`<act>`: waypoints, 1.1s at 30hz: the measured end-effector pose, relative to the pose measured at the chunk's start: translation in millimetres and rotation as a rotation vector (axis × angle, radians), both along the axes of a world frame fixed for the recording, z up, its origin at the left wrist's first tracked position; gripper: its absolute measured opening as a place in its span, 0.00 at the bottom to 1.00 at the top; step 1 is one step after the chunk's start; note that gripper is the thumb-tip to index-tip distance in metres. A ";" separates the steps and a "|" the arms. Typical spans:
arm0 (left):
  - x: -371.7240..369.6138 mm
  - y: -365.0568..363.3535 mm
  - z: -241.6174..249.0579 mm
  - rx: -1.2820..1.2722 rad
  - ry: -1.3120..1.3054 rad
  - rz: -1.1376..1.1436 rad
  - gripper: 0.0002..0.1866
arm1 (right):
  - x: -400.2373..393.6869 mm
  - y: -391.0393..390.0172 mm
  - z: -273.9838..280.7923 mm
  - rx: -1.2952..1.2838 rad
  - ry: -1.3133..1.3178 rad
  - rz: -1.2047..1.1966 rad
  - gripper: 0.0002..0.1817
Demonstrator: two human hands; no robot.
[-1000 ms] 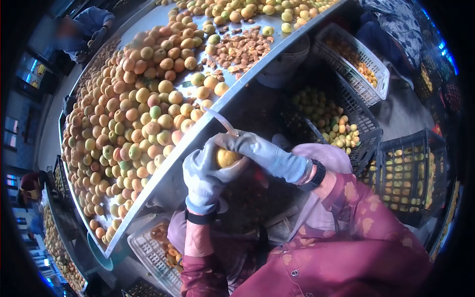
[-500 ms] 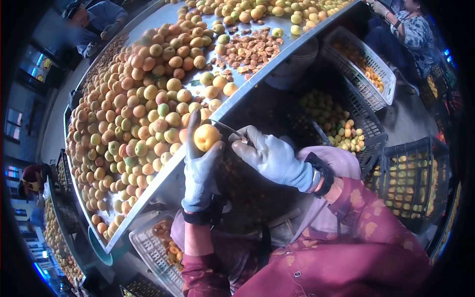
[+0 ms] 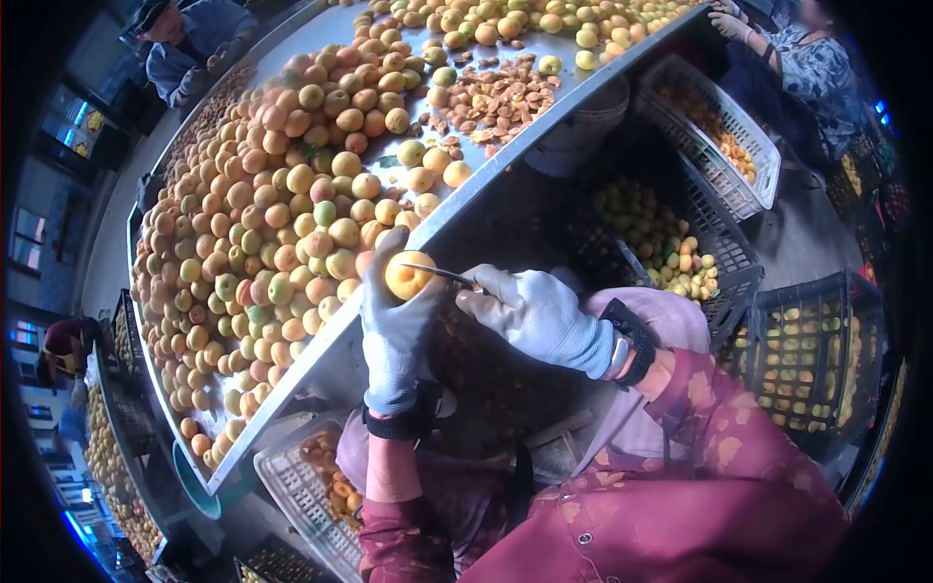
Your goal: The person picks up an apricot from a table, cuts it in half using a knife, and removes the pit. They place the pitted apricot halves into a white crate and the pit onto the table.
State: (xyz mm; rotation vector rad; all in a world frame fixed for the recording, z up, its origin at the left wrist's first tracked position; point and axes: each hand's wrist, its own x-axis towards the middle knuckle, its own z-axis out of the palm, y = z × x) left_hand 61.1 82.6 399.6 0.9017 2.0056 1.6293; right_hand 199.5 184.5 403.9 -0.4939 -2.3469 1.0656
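Observation:
My left hand (image 3: 392, 325), in a pale knit glove with a darkened palm, is closed round a yellow apricot (image 3: 406, 277) just off the table's metal edge. A thin-bladed knife (image 3: 439, 271) is pinched in my gloved right hand (image 3: 530, 309), its handle mostly hidden by the fingers. The blade lies across the upper face of the apricot, pointing left. Beside my left hand, whole apricots (image 3: 282, 233) are heaped on the metal table (image 3: 321, 364). A pile of brown apricot stones (image 3: 501, 97) sits farther up the table.
A white crate (image 3: 301, 496) with apricot halves stands low at left, another white crate (image 3: 743, 189) at upper right. Black crates (image 3: 816, 355) of fruit are at right. One person (image 3: 190, 44) is across the table, another person (image 3: 812, 73) at upper right.
The knife has swung down from above the apricot onto its face. My left hand has shifted slightly down, its fingers curled closer round the fruit. The person across the table has raised their head.

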 end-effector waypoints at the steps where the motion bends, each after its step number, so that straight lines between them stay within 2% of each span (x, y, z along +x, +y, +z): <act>1: 2.5 1.0 4.6 0.052 -0.088 -0.021 0.31 | 0.5 0.3 3.4 -0.008 -0.024 0.011 0.13; 3: 2.7 0.5 7.2 0.104 -0.177 -0.042 0.31 | 0.7 0.9 5.3 -0.016 -0.048 0.021 0.14; 5: -2.6 -3.1 5.3 0.015 -0.266 -0.101 0.32 | 0.6 1.4 4.9 -0.025 -0.052 0.018 0.13; 9: -8.2 -4.5 -0.6 0.042 -0.195 -0.142 0.29 | -0.7 2.6 -4.6 0.048 0.034 0.023 0.12; 11: -9.2 -6.4 0.3 -0.086 -0.150 -0.093 0.27 | 1.0 5.3 -5.6 0.130 -0.030 0.036 0.13; 17: -5.5 -9.0 3.5 -0.045 -0.090 -0.081 0.26 | 1.7 6.3 -3.8 0.103 -0.012 0.055 0.14; 23: -4.9 -9.6 3.2 -0.021 -0.210 -0.062 0.28 | 2.1 6.2 -12.0 0.127 0.046 0.061 0.15; 33: -13.0 -11.2 -8.6 -0.014 -0.236 -0.133 0.26 | 3.3 5.3 -9.1 0.131 0.020 0.032 0.13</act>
